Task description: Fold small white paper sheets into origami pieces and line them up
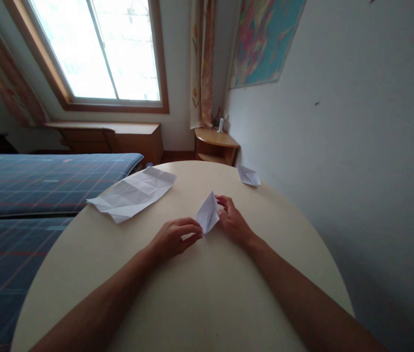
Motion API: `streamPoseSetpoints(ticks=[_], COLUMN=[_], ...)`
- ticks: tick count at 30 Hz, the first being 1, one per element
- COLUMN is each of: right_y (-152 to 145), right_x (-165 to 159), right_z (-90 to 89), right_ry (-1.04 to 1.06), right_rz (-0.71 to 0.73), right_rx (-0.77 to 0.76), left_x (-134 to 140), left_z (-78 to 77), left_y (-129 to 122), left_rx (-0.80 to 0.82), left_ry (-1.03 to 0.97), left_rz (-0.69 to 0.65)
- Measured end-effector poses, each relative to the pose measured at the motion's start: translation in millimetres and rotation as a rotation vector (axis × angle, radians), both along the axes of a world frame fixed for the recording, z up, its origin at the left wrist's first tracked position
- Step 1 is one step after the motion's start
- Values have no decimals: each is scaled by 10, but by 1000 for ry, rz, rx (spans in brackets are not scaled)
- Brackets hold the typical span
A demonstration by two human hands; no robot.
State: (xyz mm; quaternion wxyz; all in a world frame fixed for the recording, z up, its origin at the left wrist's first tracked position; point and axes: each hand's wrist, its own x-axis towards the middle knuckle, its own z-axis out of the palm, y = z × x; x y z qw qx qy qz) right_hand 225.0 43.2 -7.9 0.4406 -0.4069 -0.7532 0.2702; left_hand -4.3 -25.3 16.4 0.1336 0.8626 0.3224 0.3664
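Note:
A small folded white paper (207, 213) stands tilted between my two hands over the middle of the round table. My left hand (177, 237) pinches its lower left corner between thumb and fingers. At its right edge is my right hand (233, 220), with fingers curled and the thumb against the paper. The folds facing away from me are hidden.
A large creased white sheet (133, 193) lies at the left of the cream round table (207, 303). Another folded paper (249, 176) rests near the far right edge. A plaid bed (45, 186) adjoins on the left; a wall (357, 146) rises on the right.

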Motion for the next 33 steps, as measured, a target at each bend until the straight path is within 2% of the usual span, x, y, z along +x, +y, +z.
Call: streamPoseSetpoints(ticks=[5, 7, 12, 20, 26, 30, 33], right_y=[-189, -297, -455, -382, -398, -408, -399], right_x=[-56, -104, -218, -156, -203, -233, -207], right_z=[245, 334, 379, 395, 374, 381, 395], right_ry=[-161, -267, -443, -480, -568, -635, -677], right_rz=[-75, -59, 67, 9, 44, -2, -78], right_rx=[280, 332, 321, 335, 407, 430, 440], left_x=[-17, -21, -15, 26, -24, -74, -106], left_z=[-27, -37, -78, -62, -124, -132, -106], left_y=[37, 46, 42, 3, 37, 64, 74], left_rx=[65, 82, 63, -59, -149, -203, -202], left_ry=[-30, -57, -98, -141, -172, -153, -79], left_rz=[104, 167, 261, 171, 188, 217, 299])
